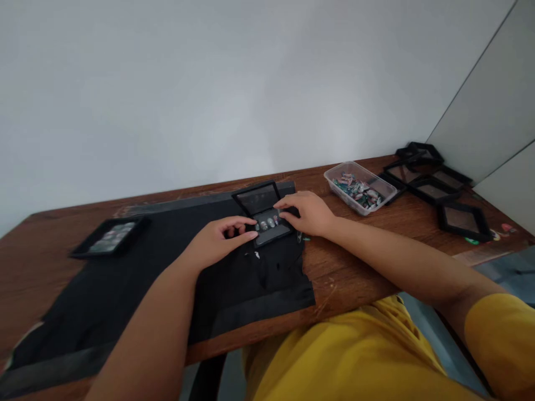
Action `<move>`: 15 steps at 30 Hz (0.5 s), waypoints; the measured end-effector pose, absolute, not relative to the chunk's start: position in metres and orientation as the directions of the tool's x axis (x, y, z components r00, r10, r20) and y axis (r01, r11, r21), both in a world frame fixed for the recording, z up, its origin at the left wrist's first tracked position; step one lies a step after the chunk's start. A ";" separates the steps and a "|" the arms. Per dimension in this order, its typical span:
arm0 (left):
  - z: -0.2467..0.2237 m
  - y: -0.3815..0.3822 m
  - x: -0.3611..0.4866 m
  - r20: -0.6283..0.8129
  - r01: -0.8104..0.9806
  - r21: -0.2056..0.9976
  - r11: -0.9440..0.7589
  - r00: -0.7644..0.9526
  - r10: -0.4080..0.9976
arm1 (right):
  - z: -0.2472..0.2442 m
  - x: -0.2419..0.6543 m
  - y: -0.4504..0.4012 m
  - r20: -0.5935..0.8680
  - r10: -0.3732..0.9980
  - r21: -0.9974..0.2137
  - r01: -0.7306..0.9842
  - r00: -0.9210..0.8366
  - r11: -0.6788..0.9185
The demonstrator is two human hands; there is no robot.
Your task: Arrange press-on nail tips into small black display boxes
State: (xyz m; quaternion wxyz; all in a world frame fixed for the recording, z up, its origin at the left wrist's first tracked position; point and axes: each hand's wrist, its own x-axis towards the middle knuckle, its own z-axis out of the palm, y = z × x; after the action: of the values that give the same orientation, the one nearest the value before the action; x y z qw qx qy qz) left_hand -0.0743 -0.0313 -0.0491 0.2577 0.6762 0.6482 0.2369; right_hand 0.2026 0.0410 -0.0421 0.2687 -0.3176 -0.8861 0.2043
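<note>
An open black case [271,236] with a clear-windowed lid [257,199] raised at its back lies on the black cloth [259,289]. Across its middle runs a row of several small shiny nail-shaped pieces [270,222]. My left hand [221,236] is at the case's left edge, thumb and fingertips curved around the left end of the row. On the other side, my right hand [307,213] bends its thumb and forefinger over the right end of the row. Whether either fingertip pair grips a piece is too small to tell.
A closed black case [111,236] with shiny contents lies on the cloth at left. A clear plastic tub [361,209] of wrapped pieces stands right of my hands. Several black cases [434,189] lie at far right by the wall. White scraps [257,255] lie before the open case.
</note>
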 end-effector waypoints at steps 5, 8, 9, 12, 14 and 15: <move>-0.051 -0.032 -0.075 -0.011 0.759 0.651 -0.026 0.044 0.999 | -0.039 0.202 0.039 0.303 0.703 -0.585 0.456 -0.643 0.670; -0.051 -0.032 -0.075 -0.008 0.754 0.656 -0.029 0.046 0.999 | -0.039 0.201 0.037 0.300 0.706 -0.599 0.449 -0.641 0.663; -0.051 -0.032 -0.075 -0.007 0.754 0.656 -0.029 0.045 0.999 | -0.039 0.201 0.037 0.303 0.706 -0.603 0.445 -0.640 0.662; -0.050 -0.032 -0.075 -0.007 0.754 0.657 -0.028 0.044 0.999 | -0.040 0.200 0.035 0.307 0.708 -0.610 0.440 -0.636 0.659; -0.050 -0.032 -0.075 -0.005 0.753 0.657 -0.030 0.045 0.999 | -0.039 0.200 0.035 0.303 0.714 -0.616 0.441 -0.631 0.653; -0.050 -0.032 -0.075 -0.004 0.754 0.657 -0.030 0.043 0.999 | -0.039 0.200 0.035 0.302 0.718 -0.621 0.442 -0.628 0.648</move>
State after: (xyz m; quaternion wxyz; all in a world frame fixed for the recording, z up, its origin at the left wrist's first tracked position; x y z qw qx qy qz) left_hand -0.0746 -0.0318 -0.0500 0.2546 0.6759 0.6482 0.2411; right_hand 0.1997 0.0345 -0.0390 0.2722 -0.3347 -0.8658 0.2534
